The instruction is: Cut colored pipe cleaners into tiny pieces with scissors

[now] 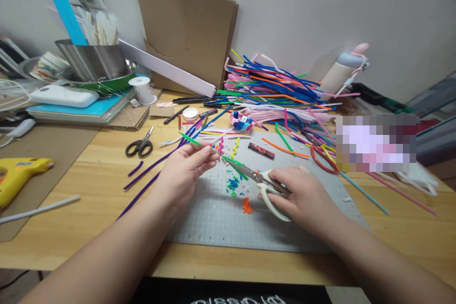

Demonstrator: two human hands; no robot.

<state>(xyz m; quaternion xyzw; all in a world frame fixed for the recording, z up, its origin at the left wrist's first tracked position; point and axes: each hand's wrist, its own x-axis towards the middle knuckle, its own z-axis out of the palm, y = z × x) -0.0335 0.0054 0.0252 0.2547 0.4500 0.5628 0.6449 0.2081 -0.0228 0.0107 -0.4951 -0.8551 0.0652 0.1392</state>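
Pinched in my left hand (188, 171) is a green pipe cleaner (189, 139), one end pointing up left and the other reaching toward the scissor blades. My right hand (299, 192) grips white-handled scissors (273, 203), their blades at the green piece. Below the blades, small blue and green clippings (233, 184) and an orange fuzzy heap (247, 205) lie on the grey cutting mat (213, 228). Pink and yellow twisted pieces (235, 148) rest behind my left fingertips.
Black scissors (139, 147), purple pipe cleaners (142, 178) and a yellow glue gun (21, 175) lie left. A large pipe cleaner pile (281, 85) sits at the back, near cardboard (188, 33). Red-handled scissors (322, 161) and a bottle (340, 73) stand or lie right.
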